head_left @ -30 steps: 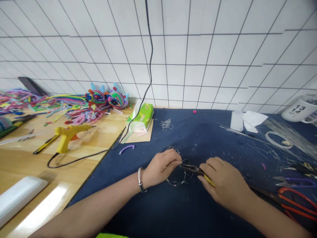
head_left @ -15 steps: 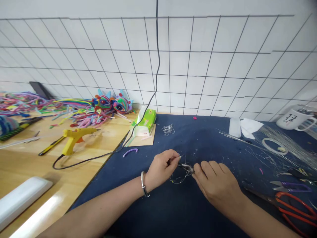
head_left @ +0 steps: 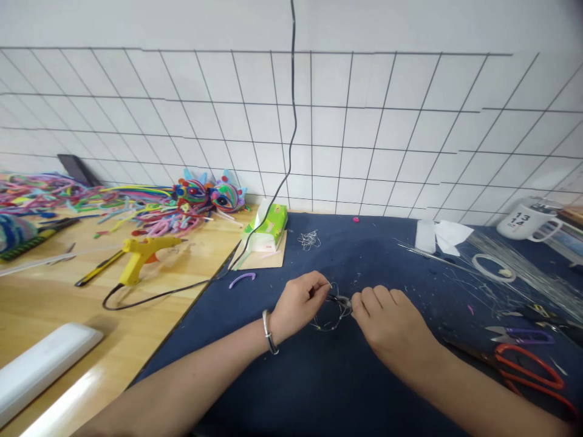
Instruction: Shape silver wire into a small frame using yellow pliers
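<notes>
In the head view, my left hand (head_left: 301,303) pinches a thin wire piece (head_left: 327,328) bent into loose loops. My right hand (head_left: 387,318) is closed around a pair of pliers (head_left: 344,301), whose metal jaws reach left into the wire loops. The handles are mostly covered by my fingers. Both hands are close together over the dark blue cloth (head_left: 291,388). Exactly where the jaws meet the wire is too small to make out.
On the right lie orange-handled scissors (head_left: 528,367), purple snips (head_left: 523,335), a wire coil (head_left: 494,267) and a white mug (head_left: 526,221). To the left are a yellow glue gun (head_left: 141,258), a cutter knife (head_left: 98,269), a tissue pack (head_left: 268,227) and colourful pipe cleaners (head_left: 159,212).
The view has tilted and shifted slightly. My right hand has moved a little left and up with the pliers, nearer my left hand, which keeps its pinch on the wire.
</notes>
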Motion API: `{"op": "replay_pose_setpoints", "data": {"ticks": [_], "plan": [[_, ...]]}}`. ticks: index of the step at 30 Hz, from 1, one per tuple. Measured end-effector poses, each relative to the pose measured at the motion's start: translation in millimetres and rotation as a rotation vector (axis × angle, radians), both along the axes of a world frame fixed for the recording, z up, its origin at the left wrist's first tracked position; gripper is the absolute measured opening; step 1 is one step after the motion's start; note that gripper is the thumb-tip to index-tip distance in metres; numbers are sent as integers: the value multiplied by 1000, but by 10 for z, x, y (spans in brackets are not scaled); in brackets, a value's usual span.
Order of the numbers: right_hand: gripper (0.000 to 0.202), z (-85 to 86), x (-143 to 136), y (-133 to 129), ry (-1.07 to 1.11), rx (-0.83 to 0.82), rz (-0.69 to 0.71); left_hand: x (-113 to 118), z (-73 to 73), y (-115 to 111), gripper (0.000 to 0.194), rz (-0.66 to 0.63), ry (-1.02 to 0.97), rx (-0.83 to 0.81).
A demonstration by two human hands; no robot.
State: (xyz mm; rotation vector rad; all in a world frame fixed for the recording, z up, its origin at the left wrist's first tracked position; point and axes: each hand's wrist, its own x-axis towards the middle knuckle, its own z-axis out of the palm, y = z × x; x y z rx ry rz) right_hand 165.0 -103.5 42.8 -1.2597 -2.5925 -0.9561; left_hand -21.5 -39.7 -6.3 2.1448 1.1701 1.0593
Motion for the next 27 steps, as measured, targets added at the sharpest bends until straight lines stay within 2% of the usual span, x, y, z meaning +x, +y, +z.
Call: {"op": "replay_pose_setpoints", "data": {"ticks": [5,13,27], "plan": [[22,30,-127,5,-74,12,-27,5,2,-4,16,1,27,13],[18,59,-223,38,-89,52,3,-17,2,22,15,22,78,37],[16,101,-155,143,-165,26,27,-54,-47,20,14,-43,253,159]]}}
